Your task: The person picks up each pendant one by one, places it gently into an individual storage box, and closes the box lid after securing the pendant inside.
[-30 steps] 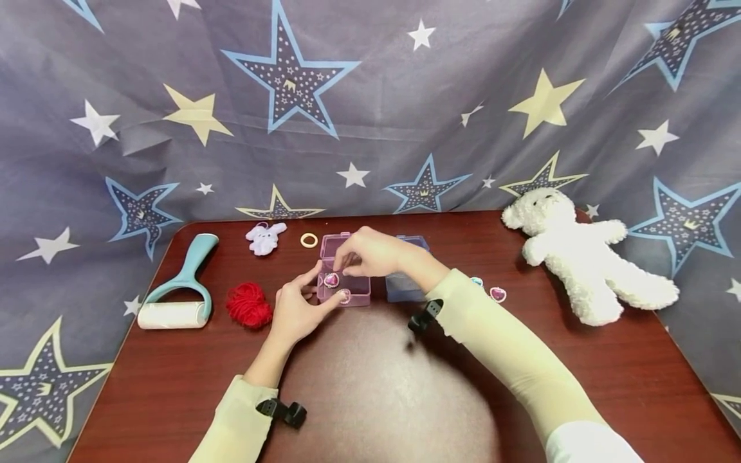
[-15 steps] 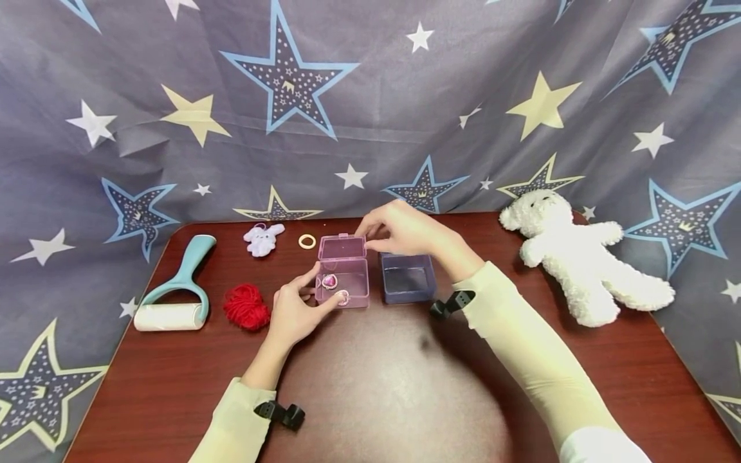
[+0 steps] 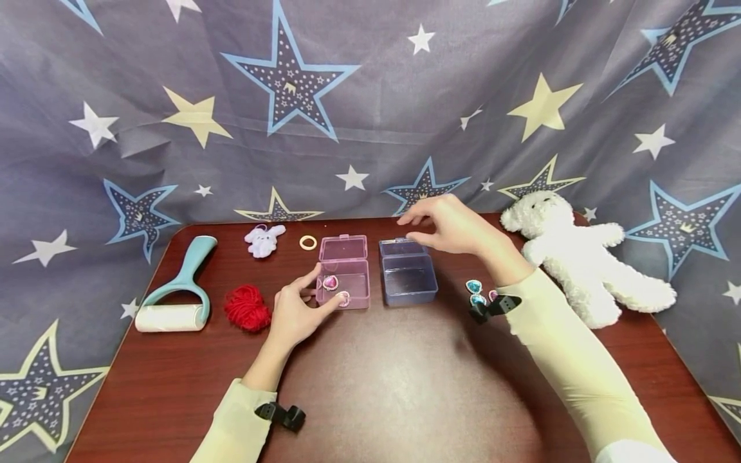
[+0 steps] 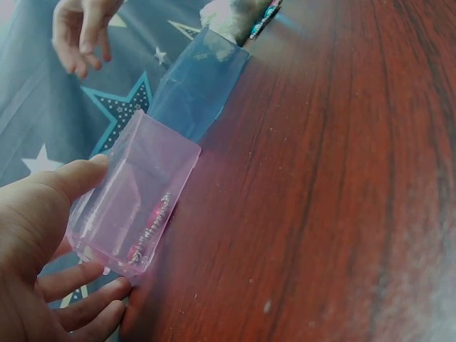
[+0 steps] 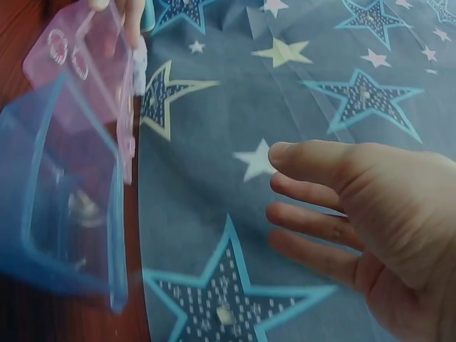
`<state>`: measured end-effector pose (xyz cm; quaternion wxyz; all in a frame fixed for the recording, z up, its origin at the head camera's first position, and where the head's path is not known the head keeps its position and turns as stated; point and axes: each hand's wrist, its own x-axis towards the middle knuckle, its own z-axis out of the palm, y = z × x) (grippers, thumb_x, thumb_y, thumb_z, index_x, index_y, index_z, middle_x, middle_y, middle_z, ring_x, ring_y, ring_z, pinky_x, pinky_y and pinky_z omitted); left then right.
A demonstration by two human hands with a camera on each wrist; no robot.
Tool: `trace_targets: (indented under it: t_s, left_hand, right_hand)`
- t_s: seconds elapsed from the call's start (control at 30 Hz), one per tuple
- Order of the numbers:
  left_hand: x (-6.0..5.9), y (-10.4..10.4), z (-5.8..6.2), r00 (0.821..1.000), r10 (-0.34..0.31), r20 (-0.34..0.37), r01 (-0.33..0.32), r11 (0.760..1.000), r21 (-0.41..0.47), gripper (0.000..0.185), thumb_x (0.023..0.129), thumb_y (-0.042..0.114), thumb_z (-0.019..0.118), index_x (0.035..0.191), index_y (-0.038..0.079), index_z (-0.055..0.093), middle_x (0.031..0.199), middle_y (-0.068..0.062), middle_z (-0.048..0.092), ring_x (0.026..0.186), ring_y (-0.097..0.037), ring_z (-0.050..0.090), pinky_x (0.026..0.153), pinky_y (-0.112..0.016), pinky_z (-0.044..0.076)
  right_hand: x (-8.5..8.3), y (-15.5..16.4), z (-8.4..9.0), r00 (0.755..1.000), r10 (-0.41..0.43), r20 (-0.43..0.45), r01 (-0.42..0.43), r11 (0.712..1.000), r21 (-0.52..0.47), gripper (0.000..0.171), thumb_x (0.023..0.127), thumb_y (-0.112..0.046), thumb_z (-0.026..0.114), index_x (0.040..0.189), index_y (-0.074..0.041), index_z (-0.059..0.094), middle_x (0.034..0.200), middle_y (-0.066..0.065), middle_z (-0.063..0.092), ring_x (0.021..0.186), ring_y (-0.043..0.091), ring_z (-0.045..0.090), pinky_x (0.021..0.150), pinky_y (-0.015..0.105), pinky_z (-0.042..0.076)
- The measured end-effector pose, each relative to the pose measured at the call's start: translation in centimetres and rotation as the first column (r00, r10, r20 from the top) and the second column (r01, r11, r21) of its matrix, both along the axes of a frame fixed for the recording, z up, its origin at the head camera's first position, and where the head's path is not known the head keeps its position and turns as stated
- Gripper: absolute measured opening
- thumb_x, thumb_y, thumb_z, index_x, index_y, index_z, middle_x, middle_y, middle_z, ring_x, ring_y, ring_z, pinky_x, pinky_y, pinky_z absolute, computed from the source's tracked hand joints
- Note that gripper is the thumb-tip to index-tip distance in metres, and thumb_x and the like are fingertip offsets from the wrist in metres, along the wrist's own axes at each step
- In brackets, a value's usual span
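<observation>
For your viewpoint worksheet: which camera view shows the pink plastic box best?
The head view: the whole open pink plastic box shows, trinkets inside, the left hand gripping it. The left wrist view gives one close, slanted side; the right wrist view only a blurred corner.

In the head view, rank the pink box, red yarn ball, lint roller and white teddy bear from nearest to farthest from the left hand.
From the left hand:
1. Pink box, touching the fingers, just right of the hand.
2. Red yarn ball, close on the hand's left.
3. Lint roller, further left, near the table edge.
4. White teddy bear, far right, across the table.
</observation>
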<state>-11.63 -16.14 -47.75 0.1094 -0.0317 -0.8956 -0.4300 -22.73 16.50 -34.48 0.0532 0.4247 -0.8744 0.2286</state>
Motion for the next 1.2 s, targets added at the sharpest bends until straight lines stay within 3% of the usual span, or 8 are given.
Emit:
trace_targets:
  t_s: [0.43, 0.77, 1.2]
  left_hand:
    - [0.1, -0.1, 0.0, 1.0, -0.001, -0.002, 0.001, 1.0, -0.003, 0.081, 0.079, 0.041, 0.095, 0.148, 0.013, 0.064, 0.143, -0.012, 0.07, 0.099, -0.032, 0.08, 0.088, -0.048, 0.065]
    - [0.1, -0.2, -0.1, 1.0, 0.0, -0.007, 0.0, 1.0, -0.007, 0.081, 0.078, 0.04, 0.095, 0.148, 0.012, 0.064, 0.143, -0.013, 0.07, 0.098, -0.032, 0.081, 0.087, -0.048, 0.065]
    - [0.1, 0.0, 0.0, 1.0, 0.003, -0.004, -0.003, 1.0, 0.01, 0.082, 0.078, 0.041, 0.096, 0.148, 0.014, 0.064, 0.141, -0.01, 0.071, 0.096, -0.028, 0.08, 0.086, -0.048, 0.065]
  right_hand:
    - [1.8, 6.6, -1.7, 0.988, -0.133, -0.082, 0.13, 0.991, -0.032, 0.022, 0.091, -0.011, 0.082, 0.113, -0.006, 0.08, 0.099, 0.007, 0.081, 0.088, 0.025, 0.078, 0.077, 0.043, 0.061]
    - [3.5, 10.2, -3.9, 0.982, -0.182, -0.06, 0.181, 0.983, -0.018, 0.022, 0.088, -0.002, 0.079, 0.11, -0.001, 0.079, 0.103, 0.011, 0.082, 0.092, 0.03, 0.079, 0.082, 0.05, 0.061]
    - [5.9, 13.1, -7.0, 0.957, -0.289, -0.014, 0.289, 0.953, 0.093, 0.024, 0.089, -0.007, 0.081, 0.113, -0.005, 0.079, 0.107, 0.01, 0.082, 0.095, 0.03, 0.079, 0.084, 0.05, 0.061]
